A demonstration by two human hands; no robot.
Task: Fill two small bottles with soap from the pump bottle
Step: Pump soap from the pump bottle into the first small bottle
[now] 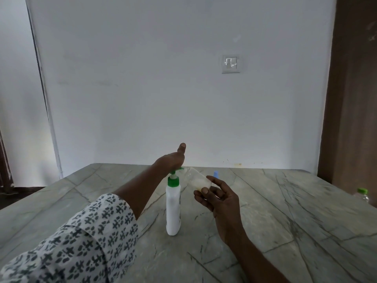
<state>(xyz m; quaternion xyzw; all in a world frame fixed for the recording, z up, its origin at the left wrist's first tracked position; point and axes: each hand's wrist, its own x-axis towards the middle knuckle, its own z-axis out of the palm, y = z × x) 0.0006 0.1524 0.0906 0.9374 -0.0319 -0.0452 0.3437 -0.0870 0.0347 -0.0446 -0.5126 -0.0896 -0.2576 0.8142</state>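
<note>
The right hand's (221,201) fingers (216,180) and thumb pinched the base end of a small clear bottle (196,178). They held it tilted, its mouth raised to the green nozzle (180,169) of the pump bottle (173,209), seemingly so that soap would run straight in. A pale pool of soap already lay in the lower end, near the fingertips. Gripping by the base kept the hand clear of the spout.

The left hand (170,160) pressed flat on the pump head, thumb lifted. No finger showed curled round anything, though most were hidden behind the palm. Its patterned sleeve (81,237) crossed in from the near left.

The pump bottle stood upright on the stone tabletop (285,221), about mid-width and well back from the near edge. Pressing straight down probably kept it from tipping.

A blue object (215,174) peeked out just behind the small bottle; it could not be identified. A green-capped bottle (362,194) stood well apart, close to the right edge, and was probably easy to knock off. Bare surface lay on both sides of the hands, leaving room to set the filled bottle down to the right.
</note>
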